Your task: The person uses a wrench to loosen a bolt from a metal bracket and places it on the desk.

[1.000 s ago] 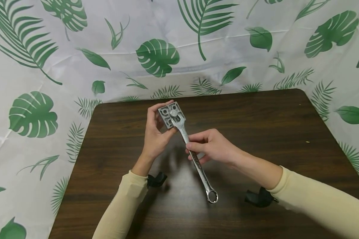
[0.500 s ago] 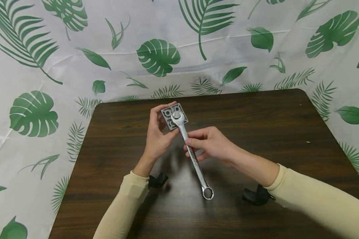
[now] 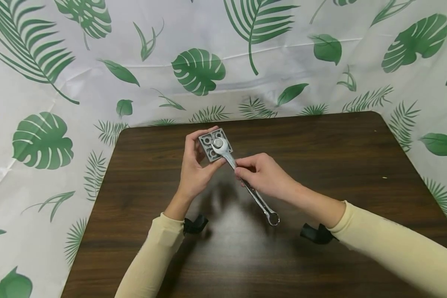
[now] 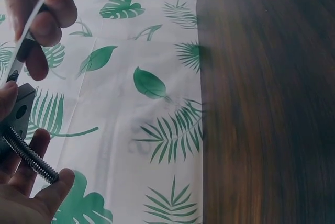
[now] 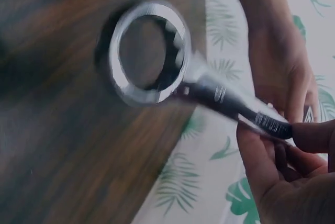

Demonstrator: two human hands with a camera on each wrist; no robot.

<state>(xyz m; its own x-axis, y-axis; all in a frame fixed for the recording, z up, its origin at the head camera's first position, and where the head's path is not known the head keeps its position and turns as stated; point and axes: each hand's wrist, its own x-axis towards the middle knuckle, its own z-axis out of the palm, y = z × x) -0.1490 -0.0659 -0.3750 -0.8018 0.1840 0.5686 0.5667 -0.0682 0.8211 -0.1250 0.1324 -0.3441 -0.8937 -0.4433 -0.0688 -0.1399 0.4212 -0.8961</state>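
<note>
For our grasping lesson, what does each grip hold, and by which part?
Left grip: square grey metal block, by opposite edges. Right grip: long silver metal wrench, by its shaft.

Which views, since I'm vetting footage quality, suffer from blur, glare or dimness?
Head: pale glare on the table, though the wrench looks fairly sharp. Left wrist: dim, yet threads on the bolt show clearly. Right wrist: the wrench's ring end is visibly blurred.

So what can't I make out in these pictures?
Head view: shank of the bolt, and some fingers of the left hand, hidden behind the metal block.
Head view: the yellow speck on the table, too small.
Left wrist view: part of the metal block, cut off by the left edge.
Right wrist view: lettering on the wrench, blurred.
</note>
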